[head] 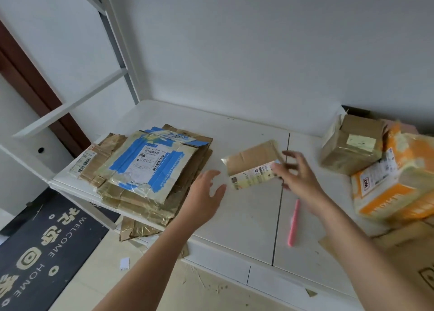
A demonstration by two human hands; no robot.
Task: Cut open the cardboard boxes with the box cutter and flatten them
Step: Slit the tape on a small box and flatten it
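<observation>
A small brown cardboard box (252, 161) with a shipping label is lifted above the white table (246, 219), pinched at its right end by my right hand (298, 179). My left hand (206, 195) hovers just left of it, fingers spread, holding nothing. A pink box cutter (294, 224) lies on the table below my right forearm. A stack of flattened boxes (145, 170), the top one with blue tape, rests at the table's left end.
Unopened boxes sit at the right: a brown taped box (352, 144) and an orange-and-white box (394, 181), with more cardboard below them. A white shelf frame (70, 104) rises at the left. A dark welcome mat (44, 240) and cardboard scraps lie on the floor.
</observation>
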